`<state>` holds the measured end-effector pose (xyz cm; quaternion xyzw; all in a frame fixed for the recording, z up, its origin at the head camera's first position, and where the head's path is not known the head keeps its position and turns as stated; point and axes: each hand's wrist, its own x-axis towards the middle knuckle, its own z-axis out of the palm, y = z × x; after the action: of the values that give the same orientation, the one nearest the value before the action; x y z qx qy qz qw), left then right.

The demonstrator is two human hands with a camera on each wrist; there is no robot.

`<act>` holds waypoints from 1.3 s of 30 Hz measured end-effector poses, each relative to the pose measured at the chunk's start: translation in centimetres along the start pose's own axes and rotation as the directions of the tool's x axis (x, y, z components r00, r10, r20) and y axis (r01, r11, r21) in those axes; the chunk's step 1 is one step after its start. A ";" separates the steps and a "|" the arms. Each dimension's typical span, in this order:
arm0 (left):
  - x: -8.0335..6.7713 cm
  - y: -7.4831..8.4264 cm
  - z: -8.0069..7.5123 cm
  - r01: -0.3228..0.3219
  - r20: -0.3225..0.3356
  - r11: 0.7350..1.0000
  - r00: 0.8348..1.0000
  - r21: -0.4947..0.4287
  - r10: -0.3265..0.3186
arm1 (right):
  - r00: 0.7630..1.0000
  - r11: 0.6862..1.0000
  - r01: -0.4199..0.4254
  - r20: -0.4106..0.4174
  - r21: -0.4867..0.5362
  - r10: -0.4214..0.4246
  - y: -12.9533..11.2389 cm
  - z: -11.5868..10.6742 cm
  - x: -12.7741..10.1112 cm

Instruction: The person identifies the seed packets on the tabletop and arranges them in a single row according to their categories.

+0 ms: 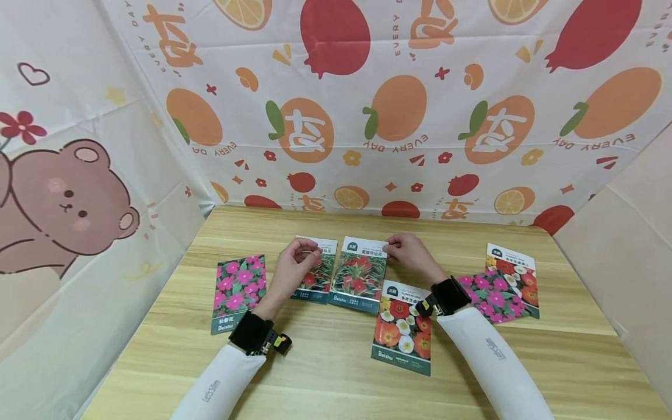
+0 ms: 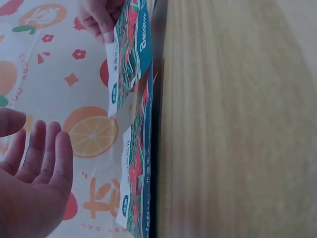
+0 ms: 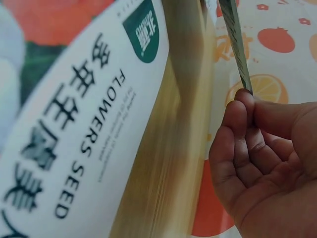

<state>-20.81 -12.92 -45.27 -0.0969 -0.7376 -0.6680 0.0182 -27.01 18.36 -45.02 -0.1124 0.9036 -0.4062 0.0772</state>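
Head view: looks down on a table (image 1: pixel 325 361) backed by a printed cloth (image 1: pixel 367 175). At the middle, shows a red-flower packet (image 1: pixel 358 275), pinched at its top right corner by the right hand (image 1: pixel 413 255). Runs lengthwise away from the camera, white heading toward the cloth, teal band nearer, top leaning slightly right. Just to the left, shows a second red-flower packet (image 1: pixel 318 281), pointing much the same way, under the left hand (image 1: pixel 296 262). Just beside the lower right, shows a poppy packet (image 1: pixel 401 335).

Left wrist view: shows the left hand relaxed, fingers gently bent and apart, gripping nothing. Shows the pinched packet at a slant, apparently raised at its heading end. Likely light and thin, smooth enough to slip, flexible, easily creased rather than broken; best taken by a top corner or edge.

Right wrist view: shows the packet almost edge-on, a thin straight strip nipped between thumb and fingertip, with remaining fingers curled inward. Looks fairly stiff along its length.
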 end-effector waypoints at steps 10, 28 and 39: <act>-0.3 0.8 1.3 -0.158 0.165 0.897 0.981 0.413 0.097 | 0.996 0.975 0.078 -0.035 -0.208 -0.087 -0.5 1.0 1.2; -0.9 0.4 2.5 -0.323 0.480 0.574 0.866 0.752 -0.142 | 0.986 0.939 0.103 -0.090 -0.328 -0.139 -1.3 2.1 1.3; -0.8 0.8 1.9 -0.305 0.520 0.614 0.830 0.728 -0.203 | 0.990 0.930 0.081 -0.077 -0.358 -0.115 -1.4 1.2 -0.2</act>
<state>-19.66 -11.05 -44.86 -0.2904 -0.9222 -0.2162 -0.1361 -26.36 16.61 -44.73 -0.1496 0.9578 -0.2453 -0.0083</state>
